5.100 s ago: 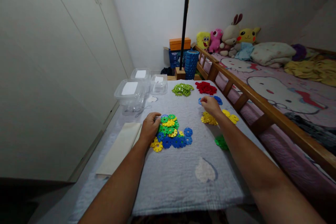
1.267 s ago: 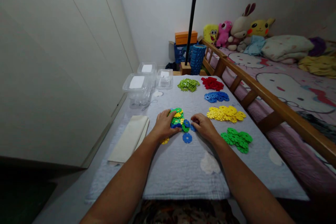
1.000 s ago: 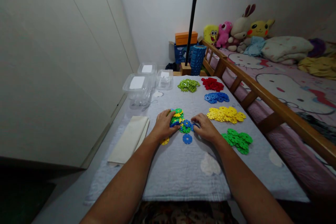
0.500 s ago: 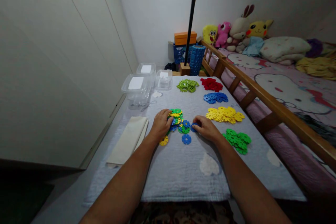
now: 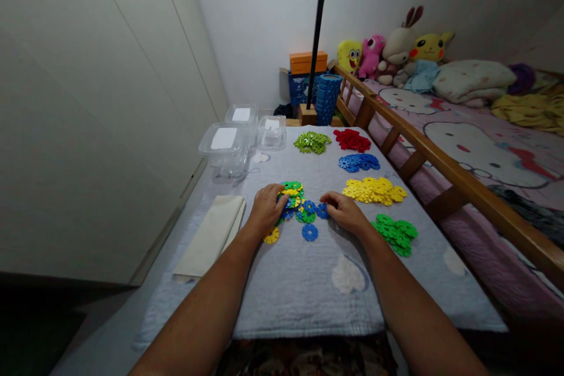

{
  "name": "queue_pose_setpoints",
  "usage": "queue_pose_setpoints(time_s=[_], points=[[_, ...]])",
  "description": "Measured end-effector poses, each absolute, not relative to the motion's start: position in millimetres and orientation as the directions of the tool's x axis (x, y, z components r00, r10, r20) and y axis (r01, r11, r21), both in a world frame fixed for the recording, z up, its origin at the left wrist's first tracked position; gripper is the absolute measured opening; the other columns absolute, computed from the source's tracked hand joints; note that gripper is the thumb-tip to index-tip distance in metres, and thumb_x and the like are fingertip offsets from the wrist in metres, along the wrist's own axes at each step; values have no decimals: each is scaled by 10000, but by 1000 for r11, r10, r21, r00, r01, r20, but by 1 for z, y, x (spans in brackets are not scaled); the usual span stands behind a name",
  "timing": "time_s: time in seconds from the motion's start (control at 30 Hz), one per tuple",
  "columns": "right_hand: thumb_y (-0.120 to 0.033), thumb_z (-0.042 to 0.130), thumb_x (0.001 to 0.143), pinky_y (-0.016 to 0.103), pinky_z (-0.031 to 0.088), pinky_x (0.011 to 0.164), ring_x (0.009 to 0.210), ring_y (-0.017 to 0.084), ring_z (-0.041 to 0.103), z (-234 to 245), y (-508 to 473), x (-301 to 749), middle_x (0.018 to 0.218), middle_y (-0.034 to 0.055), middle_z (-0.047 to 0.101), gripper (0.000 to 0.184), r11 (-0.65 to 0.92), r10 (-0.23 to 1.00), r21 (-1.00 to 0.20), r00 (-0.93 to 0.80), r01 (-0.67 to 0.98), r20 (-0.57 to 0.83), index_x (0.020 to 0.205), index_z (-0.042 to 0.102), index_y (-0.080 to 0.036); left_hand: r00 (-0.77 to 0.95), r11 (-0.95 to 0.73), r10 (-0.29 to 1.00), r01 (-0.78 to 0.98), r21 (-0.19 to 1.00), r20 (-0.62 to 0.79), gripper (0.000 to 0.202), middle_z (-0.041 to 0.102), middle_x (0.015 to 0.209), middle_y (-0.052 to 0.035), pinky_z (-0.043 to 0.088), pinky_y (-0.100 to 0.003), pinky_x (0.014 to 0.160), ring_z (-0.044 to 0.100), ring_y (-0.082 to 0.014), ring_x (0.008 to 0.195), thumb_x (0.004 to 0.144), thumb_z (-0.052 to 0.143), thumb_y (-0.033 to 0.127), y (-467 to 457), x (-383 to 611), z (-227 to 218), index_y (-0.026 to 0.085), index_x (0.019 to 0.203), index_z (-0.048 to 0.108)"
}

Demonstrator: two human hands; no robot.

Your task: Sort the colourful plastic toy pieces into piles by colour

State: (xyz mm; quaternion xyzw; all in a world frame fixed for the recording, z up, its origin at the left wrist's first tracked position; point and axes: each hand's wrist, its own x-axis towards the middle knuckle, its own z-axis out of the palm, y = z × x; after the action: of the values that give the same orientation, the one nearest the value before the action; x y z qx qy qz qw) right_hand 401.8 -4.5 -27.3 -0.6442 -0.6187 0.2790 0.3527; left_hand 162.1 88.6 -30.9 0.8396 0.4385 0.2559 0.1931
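My left hand point(image 5: 265, 207) cups the left side of a mixed pile of green, yellow and blue notched plastic discs point(image 5: 292, 189), its thumb apart from the fingers. My right hand point(image 5: 346, 210) is just right of that pile, fingers bent and parted. Its thumb tip is at the edge of a blue disc point(image 5: 322, 210), which lies flat on the cloth. Another blue disc point(image 5: 309, 232) lies by itself in front of the pile. A yellow disc point(image 5: 272, 235) rests below my left wrist.
Sorted piles line the right side: lime green point(image 5: 312, 142), red point(image 5: 352, 140), blue point(image 5: 359, 162), yellow point(image 5: 374, 190) and green point(image 5: 396, 234). Clear plastic containers point(image 5: 224, 150) stand back left. A folded cream cloth point(image 5: 211, 238) lies left. A wooden bed rail point(image 5: 423, 150) borders the right.
My right fingers have parted and lifted off the blue disc, which now shows more fully. My left hand stays against the pile. The whole view has shifted slightly.
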Motion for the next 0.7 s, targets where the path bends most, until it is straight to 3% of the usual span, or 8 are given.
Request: queue_pose_setpoints(time_s=[0.43, 0.7], points=[[-179, 512, 749, 281, 463, 707, 740, 164, 601, -31, -2, 402, 791, 12, 672, 247, 20, 983, -797, 132, 603, 125, 924, 685, -189, 447, -518, 852, 651, 554, 271, 345, 626, 1324, -121, 399, -465, 1151, 548, -262, 1281, 958, 485, 380, 99, 158, -38, 187, 1184, 659], [-268, 571, 747, 289, 469, 671, 700, 168, 600, -7, 1, 411, 748, 8, 643, 150, -1, 951, -870, 269, 493, 152, 864, 635, -197, 458, -532, 844, 654, 538, 279, 347, 651, 1291, -113, 423, -458, 1120, 576, -266, 1241, 945, 502, 388, 100, 157, -43, 197, 1192, 653]])
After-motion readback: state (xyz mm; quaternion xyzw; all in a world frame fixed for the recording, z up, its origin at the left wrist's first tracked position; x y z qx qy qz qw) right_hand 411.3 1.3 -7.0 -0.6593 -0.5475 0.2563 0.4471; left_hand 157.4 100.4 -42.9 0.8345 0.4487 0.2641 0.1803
